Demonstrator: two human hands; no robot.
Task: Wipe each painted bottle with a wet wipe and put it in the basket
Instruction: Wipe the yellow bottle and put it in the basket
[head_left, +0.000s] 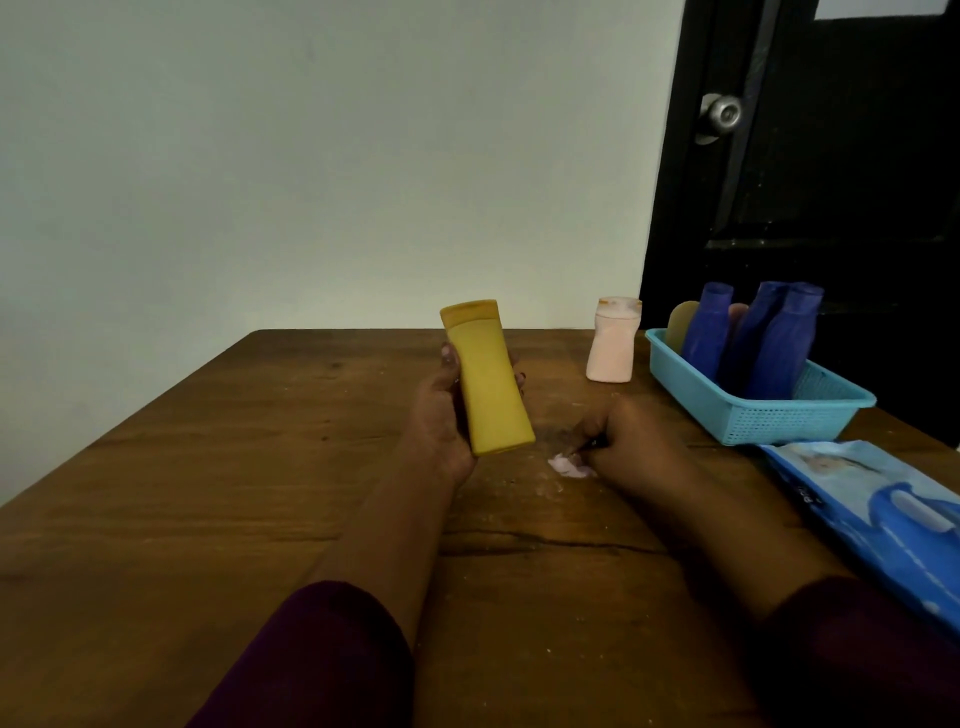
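Observation:
My left hand (441, 415) grips a yellow painted bottle (485, 376), held above the table with its cap pointing up and away. My right hand (631, 439) rests on the wood with its fingers pinched on a crumpled pinkish wet wipe (570, 464) that lies on the table. A pale pink bottle (612, 340) stands upright near the far edge. The light blue basket (769, 418) at the right holds several bottles, among them blue ones (763, 343) and a yellowish one (680, 322).
A blue wet-wipe pack (883, 509) lies at the right edge, just in front of the basket. The wooden table (208, 493) has a crack and white specks near its middle. A black door with a round knob (724, 113) stands behind the basket.

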